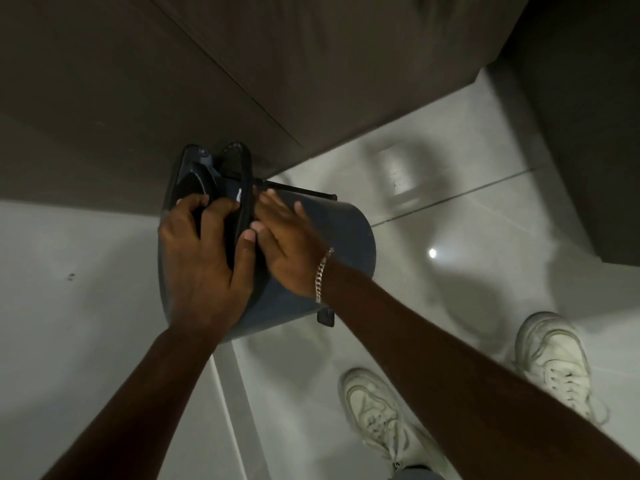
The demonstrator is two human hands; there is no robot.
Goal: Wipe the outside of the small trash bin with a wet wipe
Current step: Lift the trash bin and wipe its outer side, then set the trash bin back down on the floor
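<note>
Tilted above the floor (86, 306) beside a cabinet (138, 81), the bin (332, 244) is looking light, stiff and smooth, likely slippery when wet, as the left hand (204, 258) is gripping its rim and the right hand (287, 244) is lying open, fingers flat, on its wall.

Pale glossy floor tiles (485, 209) fill the lower and right part of the view, crossed by dark grout lines (460, 197). A small bright light glint (432, 253) reflects off them (a lamp overhead, perhaps). Dark brown cabinet fronts (156, 81) span the top, with another dark panel (588, 133) at right. The room is dim.
</note>
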